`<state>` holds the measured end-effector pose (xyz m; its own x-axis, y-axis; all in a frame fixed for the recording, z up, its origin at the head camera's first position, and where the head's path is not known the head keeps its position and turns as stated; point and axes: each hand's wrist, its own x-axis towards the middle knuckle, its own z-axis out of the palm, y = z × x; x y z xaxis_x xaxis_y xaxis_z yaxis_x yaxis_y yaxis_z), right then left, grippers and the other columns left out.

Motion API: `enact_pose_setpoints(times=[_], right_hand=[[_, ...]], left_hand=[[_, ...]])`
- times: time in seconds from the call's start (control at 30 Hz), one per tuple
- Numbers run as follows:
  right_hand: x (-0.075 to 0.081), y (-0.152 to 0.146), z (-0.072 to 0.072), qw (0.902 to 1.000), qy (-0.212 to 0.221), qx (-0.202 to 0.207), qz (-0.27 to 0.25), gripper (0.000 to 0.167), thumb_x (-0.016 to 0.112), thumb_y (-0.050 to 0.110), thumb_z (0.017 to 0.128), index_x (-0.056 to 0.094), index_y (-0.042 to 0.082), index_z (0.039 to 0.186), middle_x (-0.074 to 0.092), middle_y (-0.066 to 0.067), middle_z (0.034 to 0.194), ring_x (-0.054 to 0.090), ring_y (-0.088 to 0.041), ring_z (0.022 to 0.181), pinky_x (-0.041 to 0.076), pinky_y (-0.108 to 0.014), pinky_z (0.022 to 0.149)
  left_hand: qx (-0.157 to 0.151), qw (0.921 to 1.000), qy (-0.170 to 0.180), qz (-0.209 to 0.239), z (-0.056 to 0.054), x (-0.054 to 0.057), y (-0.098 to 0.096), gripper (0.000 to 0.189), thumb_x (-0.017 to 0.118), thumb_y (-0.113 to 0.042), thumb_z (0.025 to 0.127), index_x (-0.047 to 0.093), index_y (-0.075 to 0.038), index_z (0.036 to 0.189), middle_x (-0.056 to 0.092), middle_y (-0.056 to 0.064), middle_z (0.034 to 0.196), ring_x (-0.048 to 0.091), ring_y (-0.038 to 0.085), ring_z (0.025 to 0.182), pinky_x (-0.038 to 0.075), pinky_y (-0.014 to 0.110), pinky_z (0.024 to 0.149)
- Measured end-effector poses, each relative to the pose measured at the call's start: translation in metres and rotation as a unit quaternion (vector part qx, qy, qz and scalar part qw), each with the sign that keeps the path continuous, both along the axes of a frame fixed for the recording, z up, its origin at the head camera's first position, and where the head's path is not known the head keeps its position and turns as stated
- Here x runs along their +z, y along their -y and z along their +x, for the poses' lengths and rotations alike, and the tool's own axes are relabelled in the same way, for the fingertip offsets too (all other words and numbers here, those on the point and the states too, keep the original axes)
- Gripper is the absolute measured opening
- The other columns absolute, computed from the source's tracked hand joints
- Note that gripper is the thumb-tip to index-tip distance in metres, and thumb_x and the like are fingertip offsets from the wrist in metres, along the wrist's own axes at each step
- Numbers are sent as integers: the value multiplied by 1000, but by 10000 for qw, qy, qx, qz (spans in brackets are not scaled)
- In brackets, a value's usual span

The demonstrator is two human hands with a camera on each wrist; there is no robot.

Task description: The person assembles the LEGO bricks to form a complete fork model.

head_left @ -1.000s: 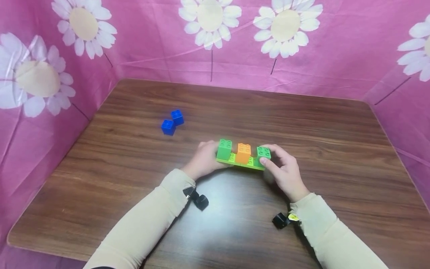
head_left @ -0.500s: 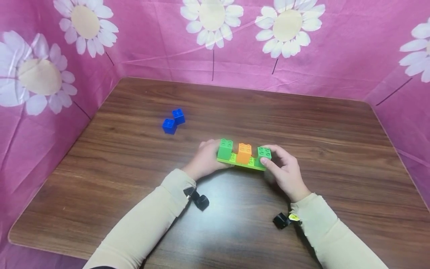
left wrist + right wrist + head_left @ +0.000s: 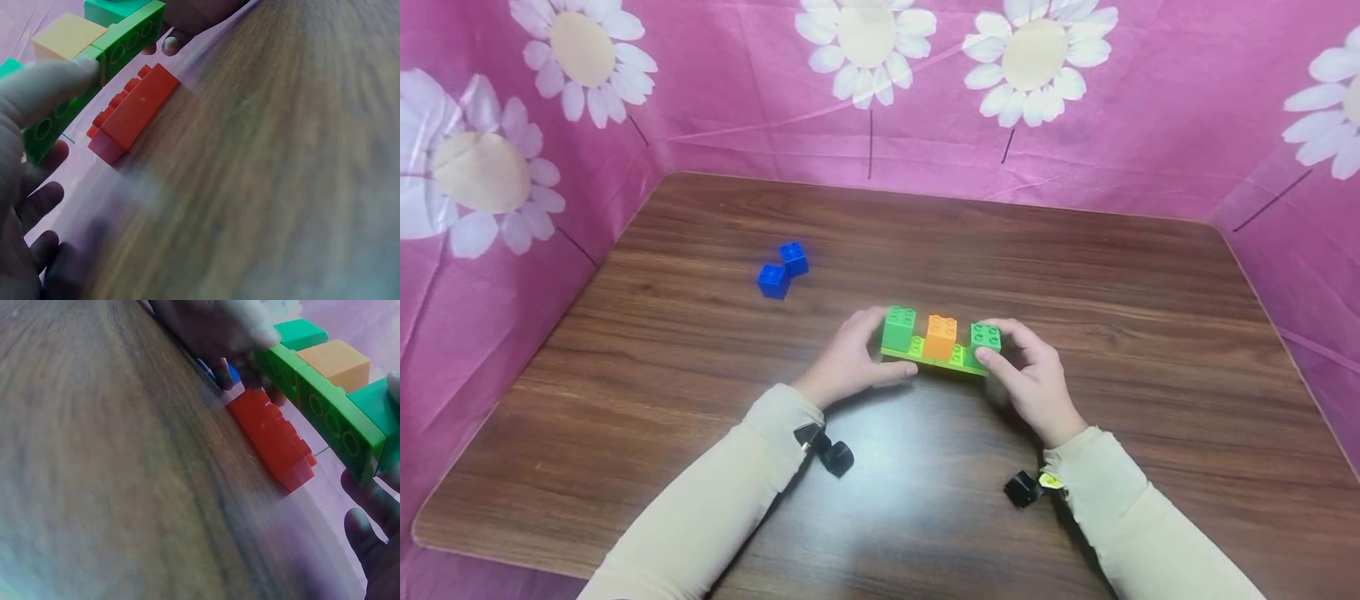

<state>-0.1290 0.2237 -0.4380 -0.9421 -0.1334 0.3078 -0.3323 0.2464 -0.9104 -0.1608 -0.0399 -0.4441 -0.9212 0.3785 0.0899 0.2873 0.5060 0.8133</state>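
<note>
Brick assembly point(image 3: 940, 337) between both hands point(image 3: 850, 354) point(image 3: 1039, 382)

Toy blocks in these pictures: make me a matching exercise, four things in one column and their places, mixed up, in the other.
Things
1. Red block
2. Orange block
3. Blue blocks
4. Light green base

Places
A. Off the table, under the green blocks
B. On the table, plainly visible in the head view
C. On the table, hidden in the head view
D. Between the two green blocks

Right pairs: 1-C, 2-D, 3-B, 4-A
</note>
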Motion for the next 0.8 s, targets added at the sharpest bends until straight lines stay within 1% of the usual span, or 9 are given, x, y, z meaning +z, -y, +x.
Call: enact_pose_setpoints(times=[0.07,0.17,0.27,0.33,0.37,0.47,0.5,0.63,0.8], right_hand=[[0,0,0,10000,-4,-45,14,29,68,-1,93,65,3,121,68,4,100,63,-11,90,53,-20,75],[0,0,-1,9998,-13,-134,123,31,69,1,93,65,5,123,68,4,102,63,-11,91,53,-19,75],[-1,-1,-2,9988,-63,-200,433,37,70,3,92,64,8,128,67,2,108,62,-10,94,52,-19,76],[-1,-2,-3,9974,-111,-195,689,41,70,4,93,62,9,133,68,-2,112,61,-10,95,50,-18,77],[-1,-3,-3,9965,-129,-180,800,43,70,5,93,61,9,134,68,-4,114,60,-10,95,50,-18,78],[-1,-4,-4,9947,-122,-107,1018,46,69,7,94,57,8,138,67,-10,118,60,-10,95,49,-17,77],[-1,-5,-4,9948,-90,-78,1012,46,69,7,94,57,8,138,67,-10,117,61,-11,95,50,-18,77],[-2,-6,-4,9956,69,-62,932,43,69,7,94,59,9,136,66,-9,117,62,-15,95,52,-19,76],[-2,-5,-5,9976,230,-145,644,39,68,3,92,62,7,130,65,-8,113,61,-13,94,51,-19,77]], left_hand=[[19,9994,133,313,1,0,3,70,83,-36,81,52,-13,140,56,3,139,47,23,134,34,50,114],[0,9970,226,741,2,-1,7,59,77,-31,88,54,-13,139,59,2,135,52,21,129,40,45,111],[-54,9949,243,980,2,-1,9,52,76,-26,90,56,-13,136,64,2,128,59,19,118,48,41,102],[-61,9942,237,1043,2,-1,10,50,76,-25,89,57,-13,134,66,0,122,62,18,111,51,38,98],[-58,9942,231,1052,1,-1,11,49,77,-24,89,58,-13,132,66,0,119,62,17,109,51,38,96],[-95,9948,185,1001,1,-2,11,46,79,-23,87,60,-13,129,67,-1,116,62,16,108,51,37,97],[-110,9955,133,936,0,-2,11,45,79,-23,87,60,-13,127,67,-2,115,61,15,108,48,38,100],[-159,9976,26,673,-1,-3,10,45,79,-24,87,61,-14,126,67,-3,114,60,14,109,45,39,103],[-178,9986,1,508,-2,-2,7,45,79,-25,87,60,-14,126,67,-3,108,61,13,105,46,40,102]])
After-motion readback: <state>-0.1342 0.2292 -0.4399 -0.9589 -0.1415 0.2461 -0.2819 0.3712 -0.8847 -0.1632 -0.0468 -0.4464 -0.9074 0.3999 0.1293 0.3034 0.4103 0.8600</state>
